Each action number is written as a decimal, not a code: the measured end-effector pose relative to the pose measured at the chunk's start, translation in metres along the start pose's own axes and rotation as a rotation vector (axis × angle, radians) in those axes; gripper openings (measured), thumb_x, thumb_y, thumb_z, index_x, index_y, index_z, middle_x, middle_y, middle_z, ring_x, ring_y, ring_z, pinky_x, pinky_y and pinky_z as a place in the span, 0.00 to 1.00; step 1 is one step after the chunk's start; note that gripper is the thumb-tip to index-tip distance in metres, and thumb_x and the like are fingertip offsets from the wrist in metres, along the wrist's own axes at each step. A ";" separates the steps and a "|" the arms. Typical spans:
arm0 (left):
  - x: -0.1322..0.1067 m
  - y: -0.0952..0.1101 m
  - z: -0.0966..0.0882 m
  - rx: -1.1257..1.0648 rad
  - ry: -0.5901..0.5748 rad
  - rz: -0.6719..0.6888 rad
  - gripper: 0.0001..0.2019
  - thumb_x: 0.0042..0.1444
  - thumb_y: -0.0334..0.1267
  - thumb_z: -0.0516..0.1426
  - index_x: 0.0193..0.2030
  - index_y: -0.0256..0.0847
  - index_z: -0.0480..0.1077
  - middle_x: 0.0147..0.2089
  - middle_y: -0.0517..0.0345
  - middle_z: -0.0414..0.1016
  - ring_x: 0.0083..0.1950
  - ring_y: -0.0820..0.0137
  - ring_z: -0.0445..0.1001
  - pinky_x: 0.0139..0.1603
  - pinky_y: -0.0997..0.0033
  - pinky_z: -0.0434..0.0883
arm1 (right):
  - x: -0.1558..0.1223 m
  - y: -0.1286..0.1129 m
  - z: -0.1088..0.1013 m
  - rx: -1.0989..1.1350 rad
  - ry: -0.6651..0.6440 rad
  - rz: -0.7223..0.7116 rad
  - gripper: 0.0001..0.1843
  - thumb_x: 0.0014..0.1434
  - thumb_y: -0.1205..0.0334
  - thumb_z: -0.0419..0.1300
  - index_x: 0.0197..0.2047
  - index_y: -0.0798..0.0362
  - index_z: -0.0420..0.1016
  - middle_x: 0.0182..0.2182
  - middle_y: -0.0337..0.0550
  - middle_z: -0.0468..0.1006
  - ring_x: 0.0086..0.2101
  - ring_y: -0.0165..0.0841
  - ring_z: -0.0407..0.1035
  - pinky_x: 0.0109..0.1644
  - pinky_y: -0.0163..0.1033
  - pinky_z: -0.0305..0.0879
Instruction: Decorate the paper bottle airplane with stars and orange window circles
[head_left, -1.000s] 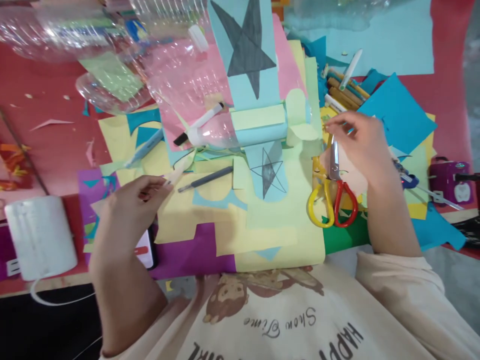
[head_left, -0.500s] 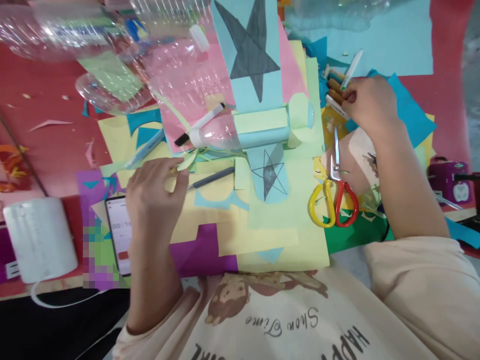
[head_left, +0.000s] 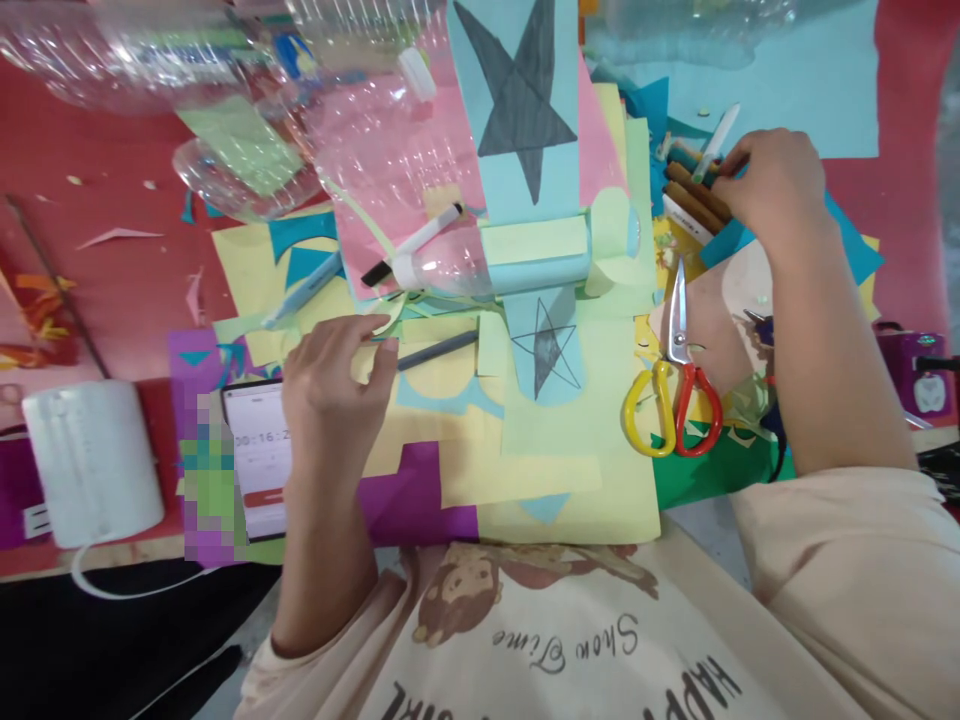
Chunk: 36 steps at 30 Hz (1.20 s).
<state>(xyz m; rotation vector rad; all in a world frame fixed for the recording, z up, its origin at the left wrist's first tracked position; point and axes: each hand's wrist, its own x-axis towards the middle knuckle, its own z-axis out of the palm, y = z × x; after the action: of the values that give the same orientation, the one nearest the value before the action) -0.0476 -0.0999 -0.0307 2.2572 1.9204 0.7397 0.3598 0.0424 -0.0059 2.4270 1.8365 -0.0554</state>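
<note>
Right hand [head_left: 780, 185] over at the pile of pens, fingers bent down, thumb side right by the ends of the brown pens [head_left: 694, 195]! Is there one in that grip? Cannot tell; the knuckles hide the fingertips. A white pen with a green end [head_left: 718, 140] slants just beside those fingers, and a white marker [head_left: 686, 220] lies alongside the brown ones.

Across to the left hand [head_left: 337, 370], palm down over the cream paper [head_left: 540, 485], forefinger stretched forward, thumb below it, only a narrow gap between the two. A pale strip of paper [head_left: 390, 315] sits right at the fingertips, and whether they touch it cannot be told. A dark grey pen [head_left: 439, 350] lies just past the thumb.

And in the middle, between the hands, the clear bottle [head_left: 454, 262] on its side, neck to the left, its body wrapped in light blue and pale green paper! A blue flap with a filled-in black star [head_left: 529, 115] spreads out above; below, a second flap, its star [head_left: 544, 345] outlined and shaded only at the centre.

Scissors [head_left: 678, 345] nearer the right forearm, blades pointing away from the person, one handle yellow, one red. The phone [head_left: 259, 450] lies partly behind the left wrist.
</note>
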 end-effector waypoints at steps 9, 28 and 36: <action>-0.002 0.011 -0.004 -0.033 -0.038 -0.002 0.10 0.61 0.39 0.54 0.44 0.42 0.74 0.43 0.52 0.79 0.46 0.61 0.77 0.47 0.62 0.72 | 0.012 0.010 -0.014 0.136 -0.070 -0.131 0.20 0.56 0.60 0.65 0.48 0.65 0.79 0.45 0.59 0.80 0.44 0.40 0.74 0.45 0.43 0.66; -0.004 0.041 0.006 -0.237 -0.091 0.067 0.08 0.62 0.38 0.52 0.41 0.47 0.73 0.36 0.59 0.78 0.38 0.67 0.76 0.43 0.65 0.72 | -0.009 0.015 -0.017 0.090 0.159 -0.091 0.21 0.61 0.62 0.58 0.57 0.59 0.72 0.57 0.63 0.69 0.59 0.47 0.63 0.60 0.50 0.61; -0.010 0.042 0.007 -0.221 -0.130 0.063 0.09 0.63 0.39 0.52 0.42 0.44 0.73 0.39 0.57 0.79 0.42 0.67 0.77 0.46 0.65 0.72 | 0.003 -0.012 -0.005 -0.085 -0.058 -0.097 0.17 0.57 0.70 0.59 0.49 0.63 0.78 0.48 0.62 0.78 0.51 0.49 0.72 0.50 0.48 0.67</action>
<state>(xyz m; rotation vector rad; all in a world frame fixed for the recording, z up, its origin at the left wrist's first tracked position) -0.0072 -0.1164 -0.0245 2.1810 1.6314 0.7513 0.3485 0.0487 -0.0018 2.2551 1.8907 -0.0530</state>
